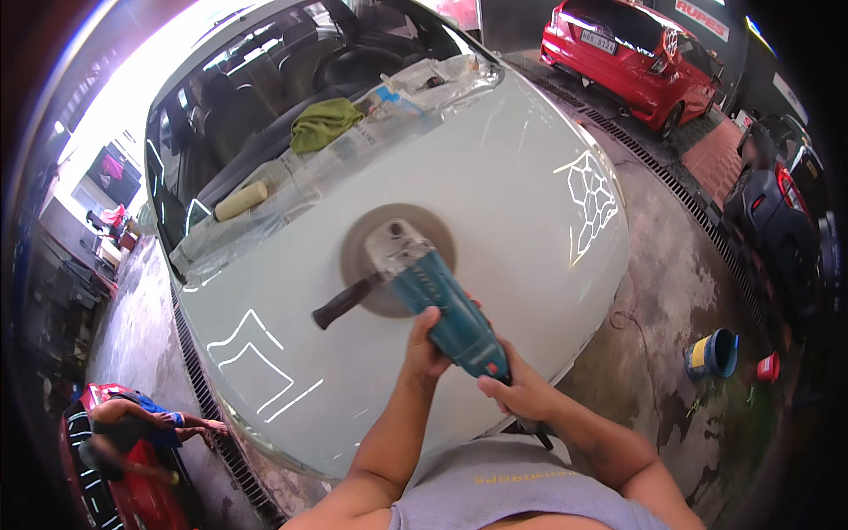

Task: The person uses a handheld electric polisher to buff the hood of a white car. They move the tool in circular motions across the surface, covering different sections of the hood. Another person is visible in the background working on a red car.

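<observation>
Both my hands hold a teal power polisher point(446, 305) over a pale car hood point(495, 168). My left hand point(427, 346) wraps round the middle of its body, thumb on top. My right hand point(519, 386) grips the rear end, by the cord. The round pad point(358, 252) lies against the hood and looks blurred, as if spinning. A black side handle point(346, 301) sticks out to the left with no hand on it. The fingers beneath the tool are partly hidden.
A green cloth point(327, 124) and a cream bottle point(241, 201) lie on plastic sheeting below the windshield. A person point(141, 420) sits low at the left beside a red car. Another red car point(632, 62) stands at the far right. A blue bucket point(714, 353) sits on the wet floor.
</observation>
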The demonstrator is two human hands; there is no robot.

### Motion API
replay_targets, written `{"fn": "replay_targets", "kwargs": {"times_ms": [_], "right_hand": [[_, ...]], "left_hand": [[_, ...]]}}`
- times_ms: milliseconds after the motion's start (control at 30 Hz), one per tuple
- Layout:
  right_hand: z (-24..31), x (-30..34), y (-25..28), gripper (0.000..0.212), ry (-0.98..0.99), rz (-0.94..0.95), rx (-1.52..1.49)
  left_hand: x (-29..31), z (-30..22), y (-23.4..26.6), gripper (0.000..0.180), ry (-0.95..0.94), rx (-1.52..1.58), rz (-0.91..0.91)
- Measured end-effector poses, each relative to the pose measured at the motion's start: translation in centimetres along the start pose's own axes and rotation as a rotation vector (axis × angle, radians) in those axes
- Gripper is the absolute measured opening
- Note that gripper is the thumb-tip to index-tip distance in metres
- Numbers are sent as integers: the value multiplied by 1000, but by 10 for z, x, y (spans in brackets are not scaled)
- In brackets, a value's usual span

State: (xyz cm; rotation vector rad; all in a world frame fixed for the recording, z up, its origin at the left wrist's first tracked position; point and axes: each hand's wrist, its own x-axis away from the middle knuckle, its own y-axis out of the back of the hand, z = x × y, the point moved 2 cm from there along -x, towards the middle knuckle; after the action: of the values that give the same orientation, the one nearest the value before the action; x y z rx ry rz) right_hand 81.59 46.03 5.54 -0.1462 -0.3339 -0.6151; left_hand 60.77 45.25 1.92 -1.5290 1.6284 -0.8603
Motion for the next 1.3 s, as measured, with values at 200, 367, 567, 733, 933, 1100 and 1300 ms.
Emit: {"fn": "replay_targets", "kwargs": {"times_ms": [200, 367, 567, 733, 933, 1100, 1300], "right_hand": [[5, 1, 67, 83, 10, -153, -242], [45, -46, 111, 59, 47, -161, -380], [97, -92, 132, 49, 55, -134, -371], [113, -106, 115, 62, 15, -107, -262], [108, -98, 62, 83, -30, -17, -99], [97, -94, -1, 92, -10, 67, 13], [99, -96, -48, 101, 0, 223, 35]], "left_hand": [[-100, 34, -27, 63, 150, -116, -119], [-186, 7, -41, 52, 193, -190, -162], [-246, -41, -39, 51, 138, -181, -114], [-232, -64, -24, 54, 74, -122, -127], [-150, -75, 8, 69, -30, -28, -76], [-65, -97, 14, 70, -127, 72, -66], [-7, -118, 34, 66, -328, 92, -83]]}}
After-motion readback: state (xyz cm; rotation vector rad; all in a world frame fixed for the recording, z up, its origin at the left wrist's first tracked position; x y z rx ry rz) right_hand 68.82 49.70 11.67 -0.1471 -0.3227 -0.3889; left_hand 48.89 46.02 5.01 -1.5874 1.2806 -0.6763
